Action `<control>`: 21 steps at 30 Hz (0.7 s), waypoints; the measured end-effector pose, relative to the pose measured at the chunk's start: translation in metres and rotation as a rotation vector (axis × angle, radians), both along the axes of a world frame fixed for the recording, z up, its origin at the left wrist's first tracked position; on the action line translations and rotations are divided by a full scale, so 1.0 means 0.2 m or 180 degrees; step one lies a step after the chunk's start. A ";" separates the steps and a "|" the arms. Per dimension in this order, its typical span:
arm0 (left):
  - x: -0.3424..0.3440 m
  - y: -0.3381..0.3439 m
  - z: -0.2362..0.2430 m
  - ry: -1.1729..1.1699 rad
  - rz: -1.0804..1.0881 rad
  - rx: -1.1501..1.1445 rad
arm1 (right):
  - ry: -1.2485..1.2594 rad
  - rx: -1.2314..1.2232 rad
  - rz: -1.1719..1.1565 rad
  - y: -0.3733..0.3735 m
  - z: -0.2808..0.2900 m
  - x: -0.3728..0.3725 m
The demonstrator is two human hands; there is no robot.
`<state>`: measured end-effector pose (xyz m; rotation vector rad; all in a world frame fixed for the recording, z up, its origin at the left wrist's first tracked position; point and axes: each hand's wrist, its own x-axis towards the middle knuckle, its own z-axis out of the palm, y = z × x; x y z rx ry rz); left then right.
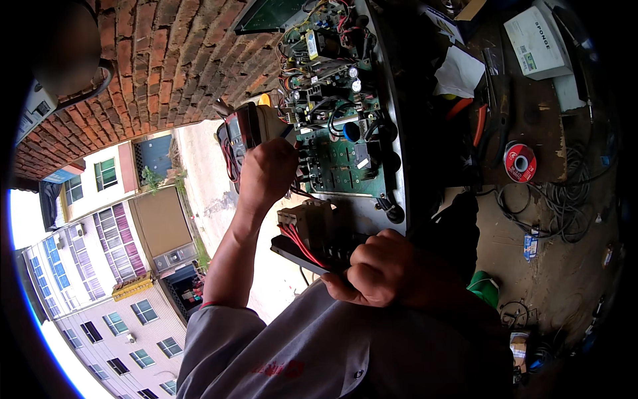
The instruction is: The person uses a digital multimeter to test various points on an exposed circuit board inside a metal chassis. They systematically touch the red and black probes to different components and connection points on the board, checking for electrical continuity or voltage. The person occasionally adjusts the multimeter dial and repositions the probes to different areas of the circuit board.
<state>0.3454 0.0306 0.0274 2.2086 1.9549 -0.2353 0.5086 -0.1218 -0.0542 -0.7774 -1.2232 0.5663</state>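
An opened metal chassis (384,86) full of wired electronics lies in front of me. Its green circuit board (340,174) carries black parts and a blue round component (350,132). My left hand (269,166) is closed in a fist at the board's left edge; a thin dark-blue piece shows by its fingers, too small to name. Behind that hand stands a dark-red and grey multimeter (243,128). My right hand (379,269) is curled around the near edge of the black end panel (299,254). Red wires (297,241) run from a beige block (306,219) beside it.
On the brown bench (541,126) at right lie a red spool (520,161), orange-handled pliers (480,125), white paper (460,72) and a white box (537,43). Coiled cable (573,199) lies on the floor. A brick wall (186,60) rises at upper left.
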 end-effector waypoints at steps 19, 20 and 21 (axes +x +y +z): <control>-0.35 -0.38 0.13 -0.2156 0.0790 0.0644 | -0.0309 -0.0214 0.0385 -0.03 -0.03 0.12; -0.39 -0.44 0.11 -0.2453 0.0944 0.0640 | -0.0350 -0.0222 0.0413 -0.03 -0.05 0.13; -0.42 -0.51 0.09 -0.2752 0.1088 0.0635 | -0.0440 -0.0216 0.0309 -0.03 -0.04 0.13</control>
